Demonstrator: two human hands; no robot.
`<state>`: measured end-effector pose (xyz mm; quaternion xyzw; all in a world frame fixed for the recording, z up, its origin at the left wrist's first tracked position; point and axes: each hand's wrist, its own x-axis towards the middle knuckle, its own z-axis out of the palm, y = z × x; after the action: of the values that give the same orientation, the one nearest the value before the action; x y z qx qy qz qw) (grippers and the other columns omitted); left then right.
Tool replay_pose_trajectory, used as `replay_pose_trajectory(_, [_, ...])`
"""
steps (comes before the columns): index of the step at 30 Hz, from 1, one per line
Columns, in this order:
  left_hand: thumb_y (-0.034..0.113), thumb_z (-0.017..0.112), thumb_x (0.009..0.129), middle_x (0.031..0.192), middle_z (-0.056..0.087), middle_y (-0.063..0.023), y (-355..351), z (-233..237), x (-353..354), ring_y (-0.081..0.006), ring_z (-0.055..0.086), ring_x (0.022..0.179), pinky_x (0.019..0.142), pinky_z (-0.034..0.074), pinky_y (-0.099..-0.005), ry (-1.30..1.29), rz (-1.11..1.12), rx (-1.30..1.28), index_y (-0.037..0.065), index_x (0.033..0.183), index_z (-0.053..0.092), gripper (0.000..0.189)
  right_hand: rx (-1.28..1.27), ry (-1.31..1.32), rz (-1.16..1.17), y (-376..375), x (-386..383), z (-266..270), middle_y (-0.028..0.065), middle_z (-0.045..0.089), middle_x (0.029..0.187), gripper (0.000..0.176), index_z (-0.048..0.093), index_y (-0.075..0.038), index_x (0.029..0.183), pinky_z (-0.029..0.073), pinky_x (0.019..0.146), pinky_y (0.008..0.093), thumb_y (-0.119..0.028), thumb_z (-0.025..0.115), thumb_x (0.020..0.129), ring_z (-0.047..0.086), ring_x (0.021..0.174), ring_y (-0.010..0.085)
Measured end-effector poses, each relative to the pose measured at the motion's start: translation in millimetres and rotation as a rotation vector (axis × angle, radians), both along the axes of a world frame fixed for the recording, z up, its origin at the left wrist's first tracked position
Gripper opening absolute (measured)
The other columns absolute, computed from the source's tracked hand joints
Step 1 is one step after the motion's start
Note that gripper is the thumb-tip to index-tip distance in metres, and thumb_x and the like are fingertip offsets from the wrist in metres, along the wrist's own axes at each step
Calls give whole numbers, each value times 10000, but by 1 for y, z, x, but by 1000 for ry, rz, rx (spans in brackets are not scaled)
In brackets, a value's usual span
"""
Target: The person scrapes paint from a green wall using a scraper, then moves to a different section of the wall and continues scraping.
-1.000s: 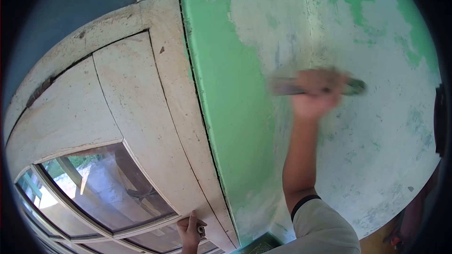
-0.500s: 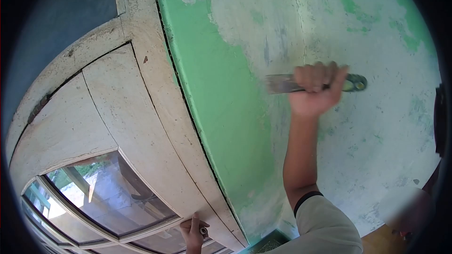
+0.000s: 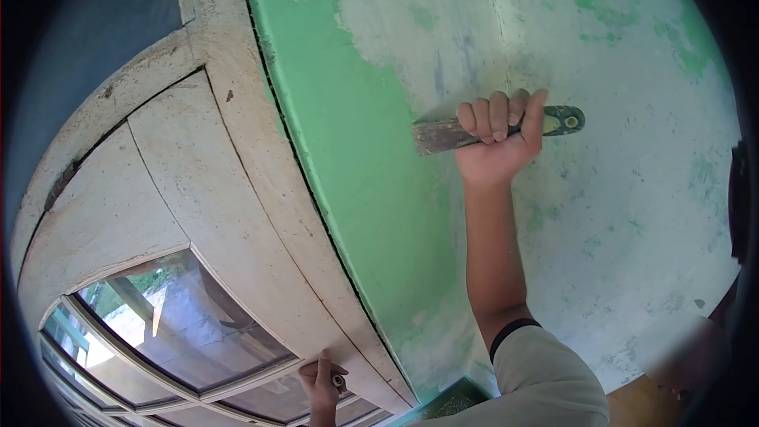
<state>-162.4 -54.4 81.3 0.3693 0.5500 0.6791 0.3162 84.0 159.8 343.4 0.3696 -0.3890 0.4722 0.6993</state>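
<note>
My right hand (image 3: 500, 138) is wrapped round the handle of a scraper (image 3: 443, 135), held sideways. Its flat, stained blade points left and lies against the wall (image 3: 379, 158), over the edge between green paint and the pale bare area. The dark handle end with a round hole sticks out to the right of the hand. Low in the view, my left hand (image 3: 319, 383) is at the pale door frame, its fingers round a small round metal knob (image 3: 338, 380).
A whitish wooden door (image 3: 229, 213) with glass panes (image 3: 186, 320) fills the left side. A dark green patterned object (image 3: 455, 403) stands at the bottom centre. At the lower right, a brownish floor patch (image 3: 644, 405) shows beside a blurred shape.
My right hand and the scraper have moved left and slightly up across the wall. The view has shifted a little, while my left hand remains at the knob.
</note>
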Motion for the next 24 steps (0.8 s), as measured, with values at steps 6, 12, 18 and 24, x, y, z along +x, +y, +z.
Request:
replay_pose_trajectory(6, [291, 512, 936, 362, 437, -51, 2, -3, 0, -112, 394, 265, 279, 258, -228, 29, 24, 5, -40, 480, 559, 566, 78, -292, 147, -33, -2, -55, -36, 274, 480, 505, 399, -146, 768, 213, 452, 271, -640, 391, 870, 198, 422, 80])
replay_pose_trajectory(12, [301, 492, 937, 388, 442, -50, -5, -8, -6, -109, 393, 283, 287, 259, -218, 104, -72, -27, 23, 468, 511, 545, -287, -1155, -68, -90, 0, -214, 12, 496, 729, 429, 473, -76, 980, 395, 528, 288, -436, 645, 824, 477, 617, 126])
replay_pose_trajectory(18, [199, 509, 912, 503, 516, -42, -12, -48, 20, -106, 444, 447, 546, 396, -249, 23, -624, -265, 26, 506, 502, 441, -233, -1705, -579, -120, 69, -239, 17, 558, 814, 226, 594, -13, 897, 442, 637, 279, -180, 703, 791, 538, 681, 146])
replay_pose_trajectory(24, [260, 510, 927, 576, 491, -11, -2, -83, 75, -90, 450, 482, 472, 325, -234, -129, -930, -430, 15, 752, 590, 312, -882, -979, -201, -146, 119, -255, 110, 611, 939, 277, 556, 18, 1031, 498, 823, 331, -1, 655, 773, 628, 888, 218])
